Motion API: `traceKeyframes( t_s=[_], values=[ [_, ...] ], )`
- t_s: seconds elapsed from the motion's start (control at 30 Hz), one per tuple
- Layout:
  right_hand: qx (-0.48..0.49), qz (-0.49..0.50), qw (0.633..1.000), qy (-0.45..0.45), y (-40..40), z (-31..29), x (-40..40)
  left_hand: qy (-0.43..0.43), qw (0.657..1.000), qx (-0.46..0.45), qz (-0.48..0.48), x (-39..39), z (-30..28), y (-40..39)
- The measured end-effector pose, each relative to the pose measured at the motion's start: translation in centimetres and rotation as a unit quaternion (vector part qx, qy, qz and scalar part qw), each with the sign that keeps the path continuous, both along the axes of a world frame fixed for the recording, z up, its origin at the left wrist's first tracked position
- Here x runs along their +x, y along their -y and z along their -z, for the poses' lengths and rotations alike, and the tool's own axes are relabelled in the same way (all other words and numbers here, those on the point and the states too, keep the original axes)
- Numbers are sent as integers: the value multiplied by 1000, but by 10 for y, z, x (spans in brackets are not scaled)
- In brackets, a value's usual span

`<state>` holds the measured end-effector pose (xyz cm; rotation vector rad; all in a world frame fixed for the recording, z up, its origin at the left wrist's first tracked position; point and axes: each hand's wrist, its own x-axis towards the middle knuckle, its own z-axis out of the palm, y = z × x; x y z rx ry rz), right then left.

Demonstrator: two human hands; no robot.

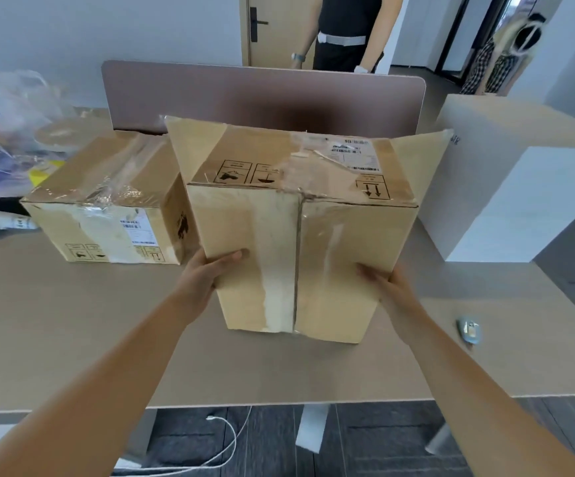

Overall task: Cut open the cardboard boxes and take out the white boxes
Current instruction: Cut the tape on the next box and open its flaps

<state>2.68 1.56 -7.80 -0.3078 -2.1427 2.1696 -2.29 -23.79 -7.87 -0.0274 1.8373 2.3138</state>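
From the head view, the left hand [207,273] and right hand [387,282] grip the opened cardboard box [300,235] tipped over the desk [72,339], one white box [516,187] apparently already out, the taped second carton [107,204] still uncut.

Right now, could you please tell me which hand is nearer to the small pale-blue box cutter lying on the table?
Right. The right hand grips the carton just left of the cutter; the left hand is across the carton.
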Motion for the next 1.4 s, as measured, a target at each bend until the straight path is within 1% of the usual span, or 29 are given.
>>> traceKeyframes(
  t_s=[0.1,0.27,0.33,0.4,0.5,0.57,0.63,0.73,0.83,1.0,1.13,1.23,1.4],
  values=[
    [-3,1,1000,10,1,13,0,26,999,-13,-15,-2,12,-2],
    [26,69,997,29,-1,9,-11,17,998,-53,-38,-6,-1,-3],
    [37,86,995,24,-2,1,-16,-4,997,-61,-45,-8,-8,-1],
    [56,105,993,10,-3,-13,-18,-48,995,-73,-49,-9,-18,1],
    [90,137,986,-8,0,-41,-17,-93,992,-86,-23,-13,-36,5],
    [104,127,986,-19,3,-58,-16,-112,990,-88,0,-15,-48,9],
    [126,103,987,-17,6,-70,-16,-112,989,-91,18,-17,-56,12],
    [150,67,986,23,4,-76,-22,-94,991,-85,42,-19,-62,13],
    [168,38,982,71,2,-72,-32,-41,993,-94,62,-20,-61,10],
    [206,17,974,89,-6,-67,-56,-4,995,-104,-6,-32,-46,-4],
    [217,-17,969,116,-17,-53,-79,34,992,-113,-40,-38,-29,-17],
    [225,-31,965,134,-25,-38,-94,62,988,-130,-53,-45,-18,-30],
    [253,-55,957,134,-40,-22,-117,99,979,-158,-79,-54,-2,-49]
  ],
)
